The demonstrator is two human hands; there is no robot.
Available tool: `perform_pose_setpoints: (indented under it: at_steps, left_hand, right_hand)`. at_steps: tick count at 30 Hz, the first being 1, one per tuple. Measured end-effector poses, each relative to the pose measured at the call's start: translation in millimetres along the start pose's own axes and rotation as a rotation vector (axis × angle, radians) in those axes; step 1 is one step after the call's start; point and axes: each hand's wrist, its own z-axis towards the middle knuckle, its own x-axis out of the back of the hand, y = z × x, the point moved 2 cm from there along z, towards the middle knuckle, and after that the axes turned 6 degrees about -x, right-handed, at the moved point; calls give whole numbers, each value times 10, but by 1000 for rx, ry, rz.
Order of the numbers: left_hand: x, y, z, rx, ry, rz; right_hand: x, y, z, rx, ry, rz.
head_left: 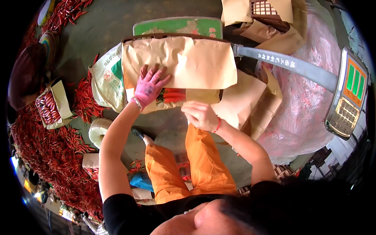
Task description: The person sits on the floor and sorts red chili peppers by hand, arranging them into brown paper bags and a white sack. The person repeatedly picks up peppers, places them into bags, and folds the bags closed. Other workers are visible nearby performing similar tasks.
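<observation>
My left hand (150,86), in a pink glove, lies with spread fingers on a crumpled sheet of brown paper (199,58). The sheet covers the upper part of a paper-lined container that sits by a green scale platform (176,25). Red chillies (174,95) show under the sheet's lower edge, just right of the glove. My bare right hand (199,114), with a red cord at the wrist, is curled just below those chillies; what its fingertips hold, if anything, is hidden. A white printed sack (105,78) lies at the container's left side.
Loose chilli heaps (58,156) cover the left, near another person (27,72) and a filled box (49,105). The scale's display (346,94) stands right on a metal arm, above pinkish plastic (297,125). More brown paper (243,105) lies right; a papered crate (266,15) is at top.
</observation>
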Motion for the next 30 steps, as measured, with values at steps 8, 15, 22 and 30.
perform_pose_setpoints:
  at_steps: [8,15,22,30]
  left_hand:
    - [426,-281,-385,186,379,-197]
    - [-226,277,-766,540,-11,7]
    - [393,557,-407,317,171,-106]
    - [-102,144,685,-198,-96,-103]
  right_hand:
    - [23,1407,554,-279,-75,-706]
    - [-171,1350,368,-246,-131,-718]
    - [-252,1432,218,-174,-98,-783]
    - [-206,1395,267,-205,-244,-865]
